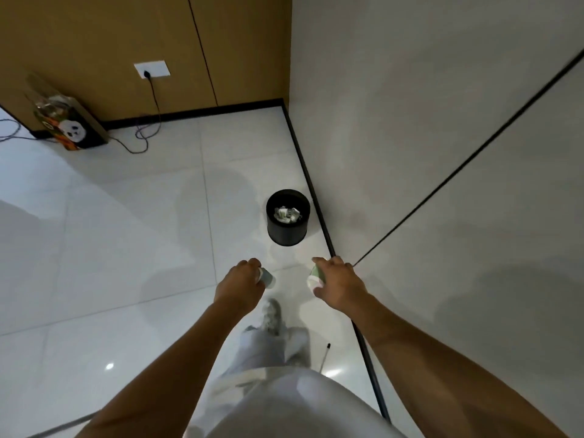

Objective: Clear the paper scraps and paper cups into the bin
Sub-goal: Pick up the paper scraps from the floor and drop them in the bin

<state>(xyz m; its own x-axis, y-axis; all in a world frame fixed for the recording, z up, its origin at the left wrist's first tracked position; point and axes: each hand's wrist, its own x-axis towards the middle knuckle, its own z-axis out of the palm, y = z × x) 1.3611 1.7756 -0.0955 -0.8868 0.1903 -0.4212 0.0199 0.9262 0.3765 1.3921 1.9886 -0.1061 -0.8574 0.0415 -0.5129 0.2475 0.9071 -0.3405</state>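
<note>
Each hand carries a paper cup above the pale tiled floor (126,241). The left hand (241,286) has its fingers curled round a cup with a grey-green side (266,277), which juts out to the right of the knuckles. The right hand (336,284) grips a white and green cup (316,276) from above, fingers wrapped over it, the cup showing at the hand's left edge. The two cups are near each other but apart, with bare floor between them.

Ahead of both hands stands the black round bin (286,229), upright, its mouth open and crumpled paper scraps (287,214) lying inside (they fill only the bottom). The bin sits just beside the dark skirting strip (303,159) at the foot of the grey wall (426,121), close to the room's corner. To the bin's left the floor runs open and wide as far as a panda-printed box (74,132) against the wooden wall, where a black cable (151,121) trails from a socket (151,69). A shoe (271,316) steps toward the bin.
</note>
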